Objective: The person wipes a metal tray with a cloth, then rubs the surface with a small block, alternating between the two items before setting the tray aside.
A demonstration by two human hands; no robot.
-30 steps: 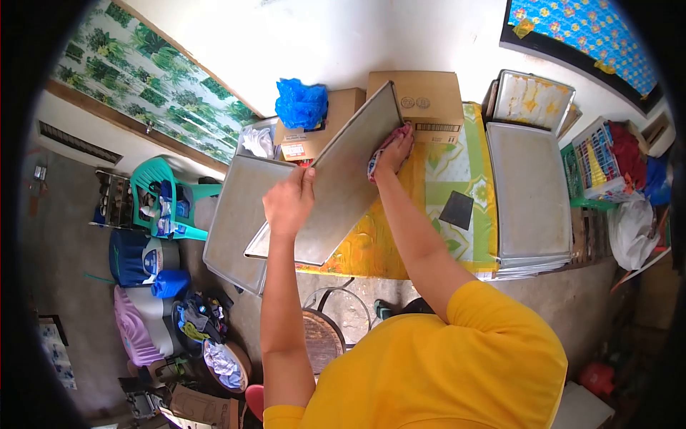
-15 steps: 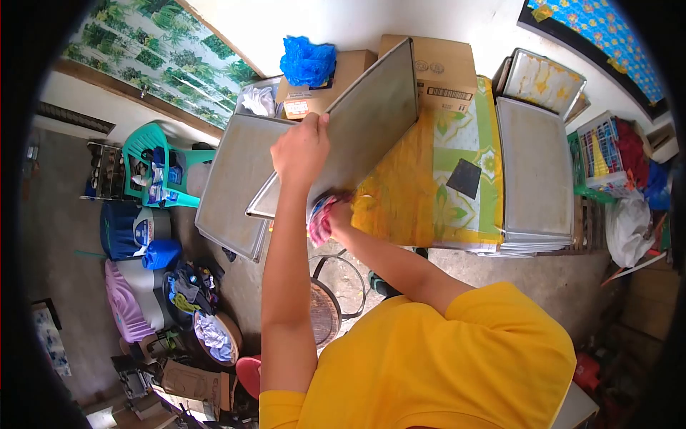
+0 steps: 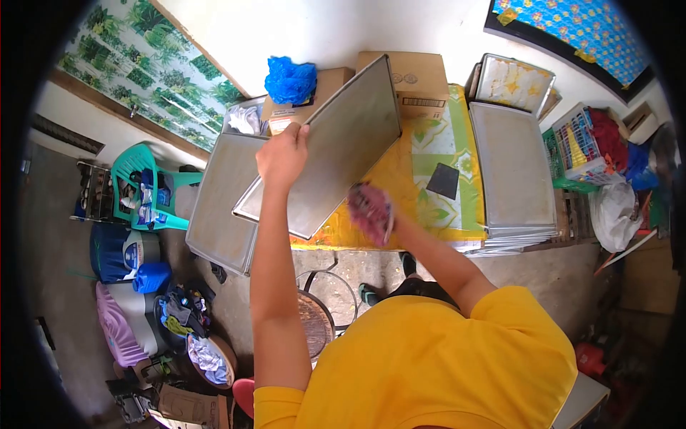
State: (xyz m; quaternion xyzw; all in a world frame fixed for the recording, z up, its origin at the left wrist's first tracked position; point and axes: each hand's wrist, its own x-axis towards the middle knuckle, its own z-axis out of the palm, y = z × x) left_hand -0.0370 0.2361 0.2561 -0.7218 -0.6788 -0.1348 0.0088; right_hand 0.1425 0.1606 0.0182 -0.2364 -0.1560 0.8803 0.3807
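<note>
My left hand grips the upper left edge of a metal tray, which is tilted up over the table. A pinkish-red cloth is bunched in my right hand, to the right of the tray's lower edge and apart from it. Motion blurs the cloth and the right fingers are largely hidden. A small dark square lies on the green and white patterned part of the table cover.
Stacked trays are at the left and right. Cardboard boxes and a blue plastic bag stand at the back. A green chair is at the left, a round stool below the table.
My right hand has moved right with the cloth, away from the tray's lower edge. My left hand still holds the tray. The whole view has shifted slightly.
</note>
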